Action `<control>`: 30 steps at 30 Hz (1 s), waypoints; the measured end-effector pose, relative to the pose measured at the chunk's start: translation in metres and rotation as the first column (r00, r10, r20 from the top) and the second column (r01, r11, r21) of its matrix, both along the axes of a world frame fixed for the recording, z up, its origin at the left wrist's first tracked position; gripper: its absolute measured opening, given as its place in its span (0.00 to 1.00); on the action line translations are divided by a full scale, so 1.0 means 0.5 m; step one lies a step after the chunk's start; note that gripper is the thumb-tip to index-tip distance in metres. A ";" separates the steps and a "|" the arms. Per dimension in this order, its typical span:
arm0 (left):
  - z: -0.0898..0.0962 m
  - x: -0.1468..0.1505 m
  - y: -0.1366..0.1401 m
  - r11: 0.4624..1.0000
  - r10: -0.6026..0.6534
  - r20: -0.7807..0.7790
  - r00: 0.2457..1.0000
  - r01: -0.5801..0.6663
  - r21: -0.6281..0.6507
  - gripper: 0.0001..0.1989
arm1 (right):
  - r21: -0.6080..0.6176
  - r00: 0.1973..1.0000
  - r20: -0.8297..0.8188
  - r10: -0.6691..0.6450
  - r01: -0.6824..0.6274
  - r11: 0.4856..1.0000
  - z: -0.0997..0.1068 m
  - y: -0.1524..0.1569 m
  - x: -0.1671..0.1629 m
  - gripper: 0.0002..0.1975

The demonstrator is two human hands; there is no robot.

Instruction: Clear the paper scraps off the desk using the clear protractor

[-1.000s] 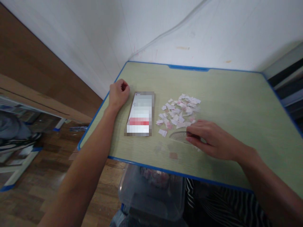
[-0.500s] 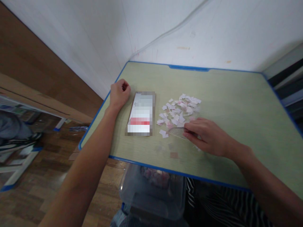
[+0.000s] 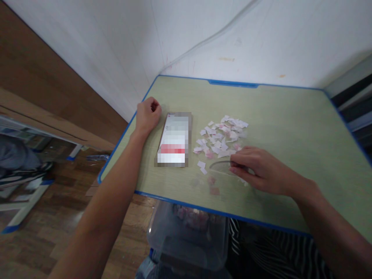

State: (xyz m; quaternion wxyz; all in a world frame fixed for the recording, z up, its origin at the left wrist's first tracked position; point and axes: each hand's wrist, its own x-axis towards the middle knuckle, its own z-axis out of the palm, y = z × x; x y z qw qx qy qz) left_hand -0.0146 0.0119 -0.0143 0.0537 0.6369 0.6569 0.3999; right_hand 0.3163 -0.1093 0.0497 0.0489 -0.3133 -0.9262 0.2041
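My right hand [image 3: 255, 168] pinches a clear, curved plastic piece [image 3: 221, 166], its thin arched edge pointing left just above the table. Close beyond it lies a loose heap of small white and pinkish paper scraps [image 3: 216, 139]. Two white scraps [image 3: 201, 166] sit apart, left of the plastic piece's tip, and a few bits show under my right hand. My left hand [image 3: 148, 114] rests on the table's left side with its fingers curled in a loose fist, nothing visible in them. Beside it lies a phone [image 3: 174, 135], its lit screen mostly pixelated.
The pale green table [image 3: 285, 124] has a blue rim and stands against a white wall [image 3: 276, 38]. Below its front edge is a translucent plastic bin [image 3: 188, 248] with pinkish contents. A brown panel [image 3: 58, 77] rises at the left, above a wooden floor [image 3: 37, 248].
My right hand and the plastic piece have moved slightly right and toward me, away from the scraps. A pinkish patch on the table now shows. My left hand stays put.
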 end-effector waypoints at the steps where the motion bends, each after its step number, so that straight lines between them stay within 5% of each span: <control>1: 0.000 0.000 0.000 1.000 -0.001 -0.001 1.000 0.001 -0.002 0.03 | 0.011 1.000 0.004 -0.010 0.010 1.000 0.000 0.000 0.001 0.14; 6: -0.001 -0.002 0.000 1.000 -0.004 0.005 1.000 0.004 -0.014 0.03 | -0.038 0.998 0.014 0.058 -0.058 0.998 -0.006 -0.003 -0.007 0.14; 30: -0.001 -0.001 -0.001 1.000 0.013 0.012 1.000 -0.013 -0.008 0.04 | 0.129 0.996 0.041 -0.075 0.069 0.989 0.004 0.007 0.013 0.14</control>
